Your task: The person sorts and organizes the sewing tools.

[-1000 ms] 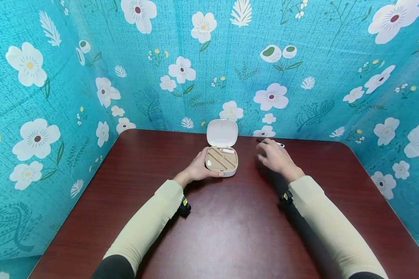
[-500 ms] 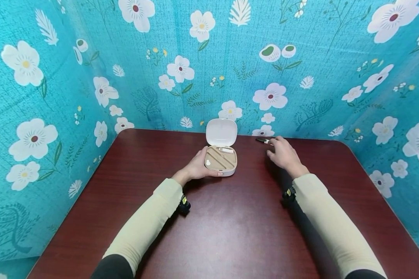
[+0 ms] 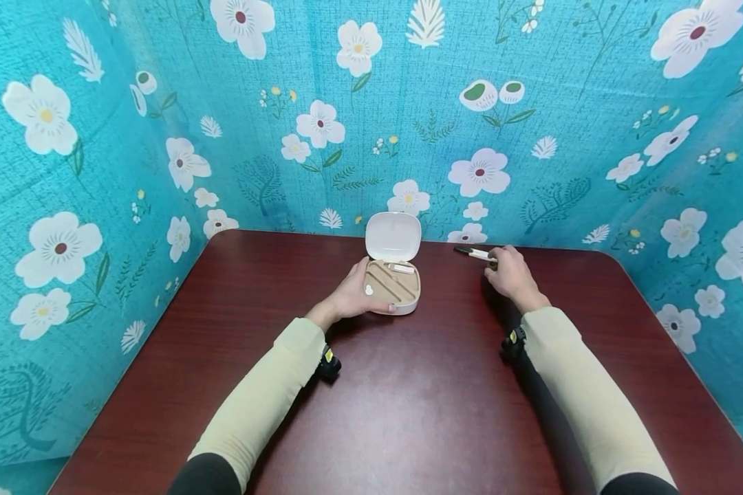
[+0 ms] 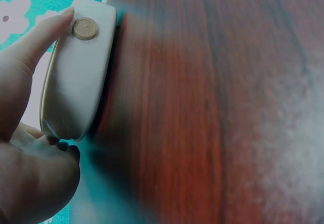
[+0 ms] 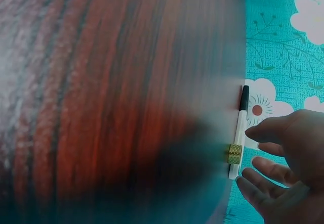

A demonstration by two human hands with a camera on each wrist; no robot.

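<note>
Bright even light, fisheye-bent head view, blurry wrist views.

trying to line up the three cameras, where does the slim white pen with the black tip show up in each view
Head view: the pen lies at the table's far edge, right of the open case, at the right hand's fingertips.
Left wrist view: not in it; only the left hand gripping the case.
Right wrist view: the pen stands near-vertical, right of centre, just left of the fingers.
Shared landmark: the dark red table.
</note>
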